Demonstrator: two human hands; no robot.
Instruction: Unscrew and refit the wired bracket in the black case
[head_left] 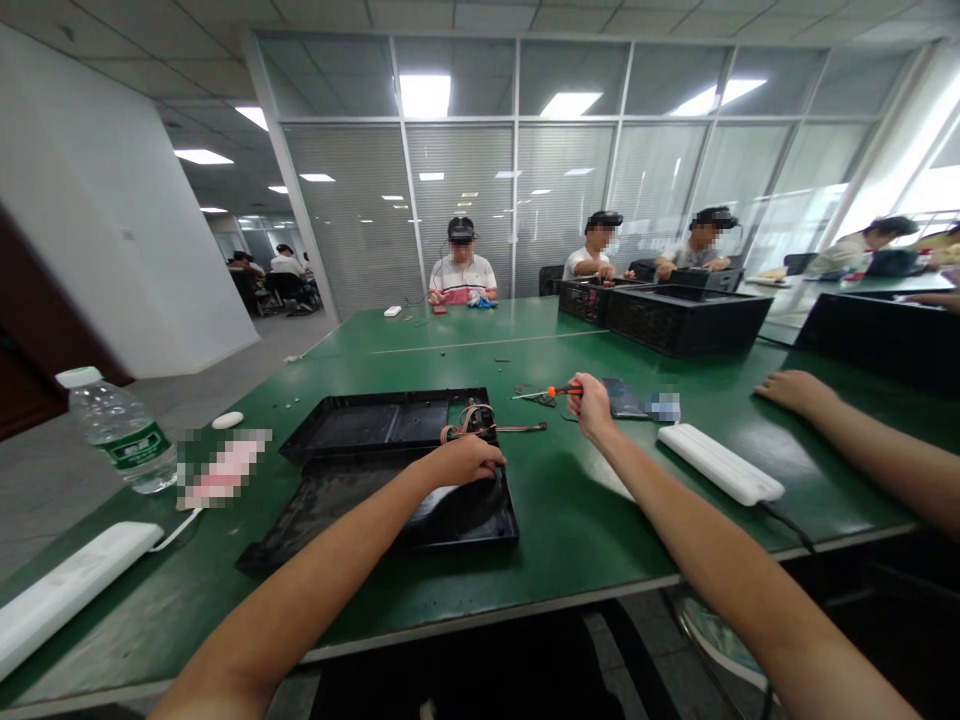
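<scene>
My left hand [466, 461] rests palm down on the near black plastic case half [330, 505], fingers curled at its far edge beside a bundle of coloured wires [469, 420]. A second black case half [375, 422] lies just behind it. My right hand [590, 402] is stretched forward and closed round an orange-handled screwdriver [559, 392], whose metal shaft points left above the green table [555, 500]. A dark circuit board [626, 398] lies just right of that hand.
A white power strip [720, 464] lies right of my right arm; another person's hand [791, 390] rests beyond it. A water bottle [120, 428] and a white bar [64, 590] sit at left. Black crates [686, 318] stand far right. Several people sit at the far end.
</scene>
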